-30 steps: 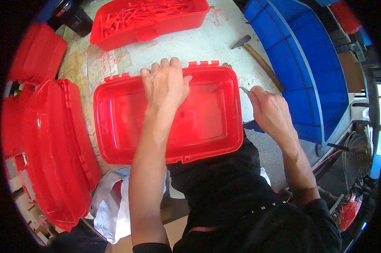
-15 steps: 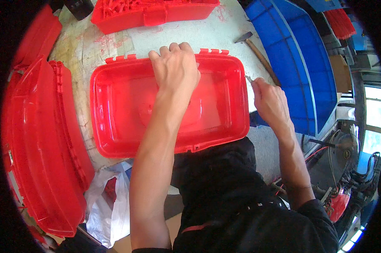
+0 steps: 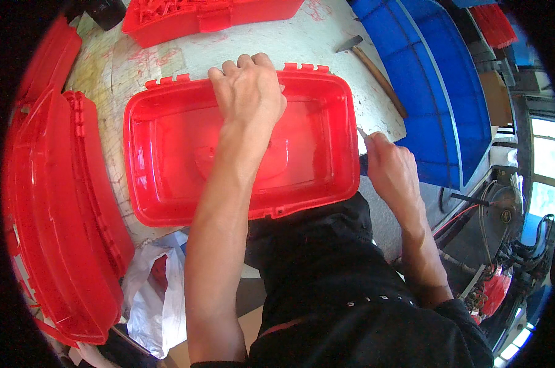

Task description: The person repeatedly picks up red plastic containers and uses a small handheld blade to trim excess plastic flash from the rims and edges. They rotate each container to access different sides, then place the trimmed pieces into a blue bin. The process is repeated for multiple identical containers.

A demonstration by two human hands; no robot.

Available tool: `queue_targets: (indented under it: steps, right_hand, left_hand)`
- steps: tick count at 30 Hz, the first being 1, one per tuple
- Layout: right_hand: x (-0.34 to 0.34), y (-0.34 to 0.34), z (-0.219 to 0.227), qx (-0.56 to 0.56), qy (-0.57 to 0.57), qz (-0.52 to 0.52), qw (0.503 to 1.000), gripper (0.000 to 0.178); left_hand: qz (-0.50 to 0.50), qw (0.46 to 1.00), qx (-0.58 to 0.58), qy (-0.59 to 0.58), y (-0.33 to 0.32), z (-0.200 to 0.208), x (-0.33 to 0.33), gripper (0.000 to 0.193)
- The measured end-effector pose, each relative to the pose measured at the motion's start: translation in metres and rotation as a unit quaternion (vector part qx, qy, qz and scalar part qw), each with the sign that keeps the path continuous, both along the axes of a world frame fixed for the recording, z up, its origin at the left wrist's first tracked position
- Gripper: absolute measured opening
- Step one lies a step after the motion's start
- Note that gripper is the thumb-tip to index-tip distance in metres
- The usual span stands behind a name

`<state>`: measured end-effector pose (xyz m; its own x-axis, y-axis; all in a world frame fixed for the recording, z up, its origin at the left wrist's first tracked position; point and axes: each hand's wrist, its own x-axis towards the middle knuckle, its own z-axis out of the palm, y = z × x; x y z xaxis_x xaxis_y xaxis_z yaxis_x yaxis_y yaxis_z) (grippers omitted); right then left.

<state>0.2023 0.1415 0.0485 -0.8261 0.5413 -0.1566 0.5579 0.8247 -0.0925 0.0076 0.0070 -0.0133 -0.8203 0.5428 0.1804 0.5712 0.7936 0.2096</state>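
Note:
A red plastic box (image 3: 185, 144), open at the top with hinge lugs along its far edge, lies in front of me, its near edge by my lap. My left hand (image 3: 248, 89) is closed over the far rim, with the knuckles up and the fingertips hidden. Beside the right rim, my right hand (image 3: 391, 162) is closed round a small knife (image 3: 361, 132). Only its thin grey blade shows, close to the box's right edge; the handle is hidden in the fist.
A hammer (image 3: 375, 70) lies beyond the right hand, near blue bins (image 3: 427, 92). Another red box (image 3: 213, 17) holds red scraps at the back. Red box parts (image 3: 62, 214) are stacked at the left, beside a white plastic bag (image 3: 154, 303).
My right hand has drawn the knife toward me along the box's right edge. The left hand keeps its hold on the far rim. The whole view has shifted slightly.

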Motion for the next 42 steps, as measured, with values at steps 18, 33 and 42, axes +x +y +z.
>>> queue_targets:
  steps: [18, 33, 42]
  right_hand:
    - [0.064, -0.019, 0.042, -0.104, 0.018, 0.022, 0.994, 0.015]
    - [0.055, 0.035, -0.026, -0.428, 0.2, 0.074, 0.878, 0.013]
    - [0.09, 0.07, -0.032, -0.353, 0.244, 0.077, 0.9, 0.019]
  left_hand:
    - [-0.003, 0.998, -0.05, -0.035, 0.0, 0.012, 0.001, 0.045]
    - [-0.015, 0.996, -0.085, -0.02, 0.002, 0.018, 0.002, 0.046]
    - [-0.021, 0.991, -0.134, -0.01, 0.001, 0.012, -0.002, 0.049]
